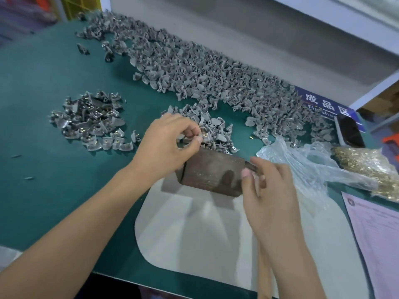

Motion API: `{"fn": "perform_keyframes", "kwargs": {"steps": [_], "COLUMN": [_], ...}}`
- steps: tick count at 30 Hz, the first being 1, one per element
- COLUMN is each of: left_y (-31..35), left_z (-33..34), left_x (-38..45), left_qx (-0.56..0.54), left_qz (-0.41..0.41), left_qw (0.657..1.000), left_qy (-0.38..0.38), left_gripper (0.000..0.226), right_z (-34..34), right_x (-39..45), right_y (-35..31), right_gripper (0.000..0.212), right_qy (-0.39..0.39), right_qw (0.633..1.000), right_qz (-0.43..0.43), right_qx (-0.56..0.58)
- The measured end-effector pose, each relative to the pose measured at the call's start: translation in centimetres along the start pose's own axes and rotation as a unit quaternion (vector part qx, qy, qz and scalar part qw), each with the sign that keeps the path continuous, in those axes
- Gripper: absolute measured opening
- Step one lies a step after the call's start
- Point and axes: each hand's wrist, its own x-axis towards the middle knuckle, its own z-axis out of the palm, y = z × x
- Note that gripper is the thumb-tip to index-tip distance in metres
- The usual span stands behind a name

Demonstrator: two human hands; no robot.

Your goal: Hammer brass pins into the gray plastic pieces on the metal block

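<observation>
A dark rusty metal block [212,171] sits on a white pad [194,229] in front of me. My left hand [170,143] hovers at the block's far left corner, its fingertips pinching a gray plastic piece with a brass pin [204,137]. My right hand [269,190] grips a hammer at the block's right end; its dark head [251,166] pokes out above the fingers and its wooden handle [264,275] runs down past the wrist. A huge heap of gray plastic pieces [205,74] stretches across the far side of the table.
A smaller pile of pieces with brass pins [90,119] lies at the left. A clear plastic bag [308,167] and loose brass pins [367,169] lie at the right, beside a black phone [349,131], a blue sign [323,104] and a pink paper [375,234].
</observation>
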Motion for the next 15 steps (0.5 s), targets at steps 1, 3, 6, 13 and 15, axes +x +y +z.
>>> {"fn": "perform_keyframes", "kwargs": {"steps": [1,3,6,13,15], "left_y": [-0.6,-1.9,-3.3,-4.0,-3.8], "left_z": [-0.7,-2.3,-5.1,-6.8,-6.8], "left_x": [-0.2,-1.1,-3.2,-7.4,-7.7], "left_qx": [0.019,0.046,0.091,0.178,0.200], "left_qz": [-0.015,-0.057,-0.125,-0.207,-0.199], "left_qw": [0.999,0.993,0.976,0.952,0.951], "left_qy": [0.032,0.091,0.151,0.136,0.122], "left_gripper": [0.005,0.010,0.012,0.023,0.019], "right_z": [0.6,2.0,4.5,9.3,9.8], "right_x": [0.4,1.3,2.6,5.0,4.7], "right_y": [-0.6,-2.0,-4.1,-7.5,-7.6], "right_gripper": [0.036,0.027,0.020,0.027,0.034], "right_qy": [-0.018,-0.047,-0.097,-0.218,-0.213], "right_qw": [0.999,0.993,0.980,0.935,0.926], "right_qz": [-0.036,-0.106,-0.173,-0.271,-0.293], "right_qx": [0.014,0.016,0.008,-0.065,-0.105]}}
